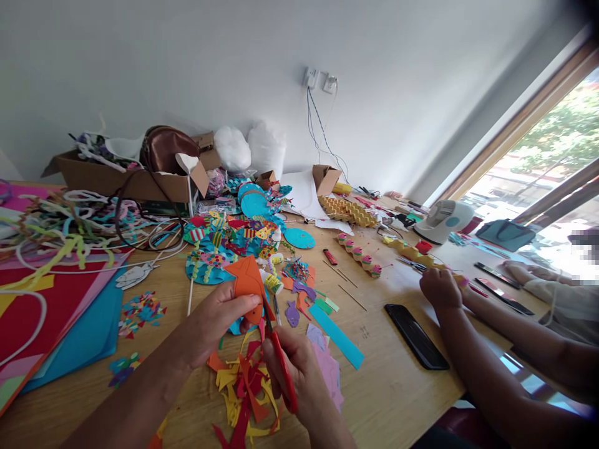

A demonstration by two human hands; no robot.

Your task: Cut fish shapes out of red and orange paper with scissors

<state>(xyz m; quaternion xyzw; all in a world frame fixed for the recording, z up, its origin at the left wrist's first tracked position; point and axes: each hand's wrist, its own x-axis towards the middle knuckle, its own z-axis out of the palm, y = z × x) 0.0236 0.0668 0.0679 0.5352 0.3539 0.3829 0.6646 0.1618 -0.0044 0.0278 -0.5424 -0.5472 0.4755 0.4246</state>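
Observation:
My left hand (215,321) pinches a piece of orange paper (246,277) in front of me. Red-handled scissors (284,374) are gripped in my right hand (299,368), their blades against the right edge of that paper. Below both hands lies a heap of red, yellow and orange paper scraps (243,390). Purple fish cutouts (292,313) rest just right of the scissors' tips, near a blue paper strip (337,337) and lilac paper (327,368). Behind the orange paper are blue discs decorated with colourful paper fish (224,237).
Coloured paper sheets (79,312) and tangled pipe cleaners (70,224) cover the left side. A cardboard box (88,181) stands by the wall. To the right are a black phone (416,337), a white fan (442,221) and another person's hands (440,288) at work.

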